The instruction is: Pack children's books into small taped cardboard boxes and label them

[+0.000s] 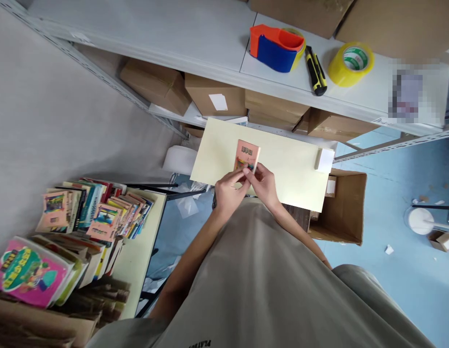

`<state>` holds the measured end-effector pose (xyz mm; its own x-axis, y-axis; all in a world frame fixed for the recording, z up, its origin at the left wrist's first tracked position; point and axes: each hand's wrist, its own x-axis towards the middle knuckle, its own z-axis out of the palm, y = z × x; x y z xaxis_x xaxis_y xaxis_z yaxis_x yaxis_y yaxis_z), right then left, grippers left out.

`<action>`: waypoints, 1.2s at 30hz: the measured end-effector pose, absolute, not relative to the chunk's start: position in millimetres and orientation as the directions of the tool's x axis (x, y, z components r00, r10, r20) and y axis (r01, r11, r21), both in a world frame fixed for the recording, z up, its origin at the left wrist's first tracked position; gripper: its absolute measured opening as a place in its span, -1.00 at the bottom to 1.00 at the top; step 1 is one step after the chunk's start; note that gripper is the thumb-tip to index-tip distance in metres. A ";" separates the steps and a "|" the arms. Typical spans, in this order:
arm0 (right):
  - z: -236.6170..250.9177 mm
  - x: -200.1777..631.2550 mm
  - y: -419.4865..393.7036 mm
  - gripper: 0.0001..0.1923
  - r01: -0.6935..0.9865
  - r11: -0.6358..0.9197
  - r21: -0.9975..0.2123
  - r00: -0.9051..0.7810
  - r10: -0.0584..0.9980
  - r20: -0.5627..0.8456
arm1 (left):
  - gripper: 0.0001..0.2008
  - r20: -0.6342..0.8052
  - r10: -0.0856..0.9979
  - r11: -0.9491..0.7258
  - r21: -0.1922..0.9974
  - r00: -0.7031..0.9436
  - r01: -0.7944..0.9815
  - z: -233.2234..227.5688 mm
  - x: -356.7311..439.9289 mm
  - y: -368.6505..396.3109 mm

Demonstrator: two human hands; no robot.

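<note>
- Right now your left hand and your right hand are both up in front of you, close together, over the near edge of the pale yellow table.
- Both hands hold a small pink book. Your fingers pinch its bottom edge from the two sides.
- The book stands up a bit off the table top, with its cover facing you. It sits near the middle of the table.
- A small white block lies on the right end of the table, well apart from the book.
- Up on the grey shelf you can see an orange and blue tape holder, a yellow and black knife just beside it, and a roll of yellow tape.
- Brown boxes sit on the lower shelf behind the table.
- An open cardboard box stands on the blue floor to your right.
- A big pile of colourful books lies on another table to your left.
</note>
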<state>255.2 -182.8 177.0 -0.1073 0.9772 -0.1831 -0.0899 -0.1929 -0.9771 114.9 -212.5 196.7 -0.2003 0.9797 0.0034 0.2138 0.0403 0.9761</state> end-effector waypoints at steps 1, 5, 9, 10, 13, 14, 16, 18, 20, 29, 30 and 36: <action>176.8 257.5 -181.3 -0.34 -0.079 -0.201 -0.976 -0.092 0.977 -0.194 | -0.70 0.018 0.987 0.017 0.976 -0.160 0.218 197.6 116.0 -214.2; 177.3 277.1 -171.5 -0.38 -0.070 -0.199 -0.978 -0.058 0.979 -0.195 | -0.57 0.018 0.979 0.026 0.977 -0.203 0.210 198.0 101.1 -210.6; 181.3 287.1 -166.6 -0.40 -0.126 -0.223 -0.967 -0.120 0.971 -0.208 | -0.39 -0.160 0.958 0.180 0.981 -0.238 0.065 188.6 75.6 -198.2; 181.3 287.2 -166.4 -0.40 -0.135 -0.230 -0.964 -0.138 0.968 -0.211 | -0.38 -0.225 0.957 0.228 0.974 -0.184 -0.005 185.0 71.9 -196.0; 176.8 286.1 -166.2 -0.39 -0.130 -0.244 -0.961 -0.175 0.960 -0.220 | -0.37 -0.341 0.937 0.326 0.933 -0.081 -0.150 175.2 70.0 -193.2; 174.4 286.2 -166.0 -0.39 -0.118 -0.246 -0.962 -0.179 0.958 -0.223 | -0.37 -0.356 0.930 0.338 0.925 -0.088 -0.175 172.9 71.5 -193.1; 170.1 287.6 -165.5 -0.36 -0.081 -0.220 -0.972 -0.134 0.969 -0.208 | -0.37 -0.364 0.922 0.334 0.920 -0.133 -0.204 170.4 75.4 -192.6; 169.0 289.7 -165.3 -0.30 -0.027 -0.151 -0.988 -0.026 0.988 -0.150 | -0.38 -0.339 0.919 0.301 0.933 -0.201 -0.197 170.3 78.6 -190.9; 172.3 289.8 -166.4 -0.23 0.031 -0.099 -0.995 0.043 0.994 -0.098 | -0.39 -0.277 0.918 0.246 0.959 -0.283 -0.140 172.0 81.1 -188.5; 190.1 257.2 -174.7 -0.28 -0.061 -0.171 -0.983 -0.124 0.979 -0.162 | -0.60 0.074 0.979 -0.033 0.978 -0.189 0.207 193.1 110.6 -196.9; 188.9 258.4 -172.9 -0.32 -0.059 -0.172 -0.983 -0.096 0.982 -0.166 | -0.62 0.100 0.985 -0.064 0.971 -0.143 0.232 194.8 111.6 -197.7; 185.7 285.5 -160.9 -0.44 -0.108 -0.235 -0.966 -0.105 0.969 -0.224 | -0.45 0.017 0.978 0.027 0.978 -0.207 0.205 191.5 90.3 -182.4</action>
<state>285.5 -160.9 185.7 -0.1045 0.9689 -0.2243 -0.1079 -0.2352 -0.9659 90.3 -182.4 191.5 -0.2075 0.9781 0.0168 0.2048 0.0267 0.9784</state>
